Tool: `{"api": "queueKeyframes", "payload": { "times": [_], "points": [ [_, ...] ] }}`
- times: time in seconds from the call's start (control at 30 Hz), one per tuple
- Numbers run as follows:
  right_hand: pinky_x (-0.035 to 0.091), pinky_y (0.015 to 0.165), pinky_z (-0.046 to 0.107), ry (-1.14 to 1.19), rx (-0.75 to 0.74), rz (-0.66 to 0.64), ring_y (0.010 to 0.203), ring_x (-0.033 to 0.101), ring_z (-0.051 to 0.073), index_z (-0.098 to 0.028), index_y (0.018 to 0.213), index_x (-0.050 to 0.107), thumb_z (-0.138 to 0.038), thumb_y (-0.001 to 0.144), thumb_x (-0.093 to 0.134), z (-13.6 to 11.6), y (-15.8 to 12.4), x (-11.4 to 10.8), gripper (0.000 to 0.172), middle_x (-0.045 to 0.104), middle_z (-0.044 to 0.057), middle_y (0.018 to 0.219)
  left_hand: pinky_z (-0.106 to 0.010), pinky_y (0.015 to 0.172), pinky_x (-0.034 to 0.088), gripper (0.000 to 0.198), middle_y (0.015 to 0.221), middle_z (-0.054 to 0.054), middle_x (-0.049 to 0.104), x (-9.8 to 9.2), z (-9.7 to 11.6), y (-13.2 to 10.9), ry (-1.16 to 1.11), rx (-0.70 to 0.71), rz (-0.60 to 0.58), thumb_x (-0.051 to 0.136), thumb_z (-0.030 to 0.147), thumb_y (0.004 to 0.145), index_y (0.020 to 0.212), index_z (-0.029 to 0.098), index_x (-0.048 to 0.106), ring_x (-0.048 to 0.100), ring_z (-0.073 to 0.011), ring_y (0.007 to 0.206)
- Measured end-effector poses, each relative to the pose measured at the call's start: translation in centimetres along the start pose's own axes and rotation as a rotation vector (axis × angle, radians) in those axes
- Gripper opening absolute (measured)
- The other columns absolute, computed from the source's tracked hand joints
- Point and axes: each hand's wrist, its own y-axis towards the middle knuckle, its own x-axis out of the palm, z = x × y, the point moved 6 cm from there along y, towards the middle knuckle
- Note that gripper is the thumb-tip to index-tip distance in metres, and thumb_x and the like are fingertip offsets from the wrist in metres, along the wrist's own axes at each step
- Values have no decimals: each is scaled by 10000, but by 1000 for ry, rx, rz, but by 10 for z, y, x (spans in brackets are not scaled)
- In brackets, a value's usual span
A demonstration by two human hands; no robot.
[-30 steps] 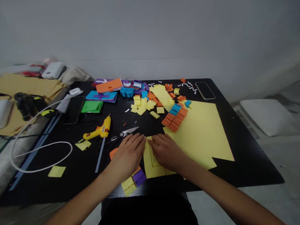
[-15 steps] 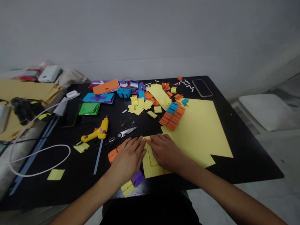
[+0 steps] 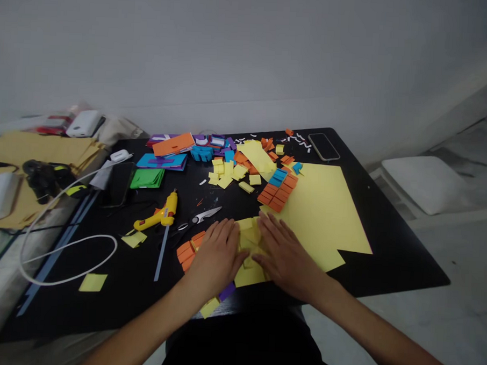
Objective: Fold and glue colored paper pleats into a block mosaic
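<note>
Looks like a craft corner in a plain indoor room, at home or in a small workshop, impossible to tell which; shown by a black table close to a pale wall; yellow paper under the left hand and the right hand; just beyond the left hand, scissors; farther left, a yellow glue gun; past both hands, folded paper pieces in several colours; beyond the right hand, a phone; well left of the grip, a white cable and brown paper; well right, a white seat above a pale floor.
</note>
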Motion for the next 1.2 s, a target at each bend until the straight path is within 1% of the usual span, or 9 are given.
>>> {"api": "queueKeyframes", "payload": {
  "times": [0.17, 0.37, 0.47, 0.6, 0.7, 0.77, 0.9, 1.03, 1.2],
  "points": [
    [305, 1305, 594, -95, 1, -81, 1642, 251, 320, -88, 1682, 291, -474, 1123, 388, -5, -10, 38, 686, 314, 180, 1742, -544, 1276, 349, 645, 1683, -238, 418, 18, 24, -8, 47, 68, -49, 467, 379, 1063, 1605, 41, 384, 415, -363, 1565],
    [287, 1308, 569, -134, 23, -8, 1629, 292, 311, -83, 1668, 326, -355, 1124, 381, -2, -10, 50, 611, 353, 185, 1725, -543, 1301, 309, 656, 1714, -226, 363, 30, 31, -16, 66, 71, -74, 399, 334, 1077, 1657, 41, 306, 297, -340, 1627],
    [299, 1299, 567, -139, 20, 21, 1624, 305, 306, -100, 1678, 308, -313, 1128, 358, -5, -10, 49, 592, 364, 178, 1721, -547, 1312, 299, 676, 1699, -239, 386, 20, 35, -16, 21, 81, -82, 428, 362, 1062, 1650, 44, 324, 307, -344, 1623],
    [295, 1296, 585, -126, 32, 50, 1626, 300, 313, -112, 1711, 186, -285, 1120, 368, -8, -10, 47, 643, 367, 167, 1723, -560, 1290, 353, 587, 1668, -203, 458, -12, 28, -21, -54, 93, -39, 428, 327, 1075, 1619, 111, 379, 391, -331, 1586],
    [299, 1294, 589, -99, 65, 64, 1626, 298, 312, -85, 1714, 116, -285, 1106, 398, -8, -9, 46, 699, 373, 177, 1719, -616, 1202, 453, 563, 1624, -235, 489, -36, 5, -33, -64, -64, 81, 502, 400, 1064, 1554, 130, 442, 480, -389, 1511],
    [298, 1293, 590, -94, 76, 48, 1623, 305, 318, -92, 1700, 203, -287, 1104, 402, -8, -8, 47, 658, 367, 174, 1723, -641, 1164, 479, 593, 1603, -251, 492, -41, -7, -46, -66, -134, 115, 549, 429, 1044, 1550, 140, 438, 489, -418, 1491],
    [299, 1283, 611, -104, 70, 11, 1619, 311, 336, -147, 1622, 429, -297, 1113, 403, -7, -7, 47, 532, 349, 169, 1733, -701, 1205, 402, 781, 1706, -252, 334, -30, -11, -73, -45, -185, 110, 594, 456, 1018, 1668, 175, 265, 346, -460, 1575],
    [305, 1280, 615, -108, 31, -25, 1622, 301, 345, -150, 1626, 426, -331, 1110, 445, -8, -7, 47, 548, 339, 174, 1736, -733, 1219, 348, 1013, 1767, -286, 133, -12, -13, -94, -9, -301, 104, 612, 550, 994, 1724, 152, 34, 207, -496, 1620],
    [282, 1297, 597, -123, 21, -42, 1635, 270, 330, -158, 1641, 397, -369, 1112, 454, -9, -8, 48, 572, 313, 166, 1749, -704, 1222, 366, 1027, 1786, -257, 81, 4, -13, -107, -5, -272, 27, 638, 592, 970, 1728, 178, 81, 178, -489, 1630]
  ]
}}
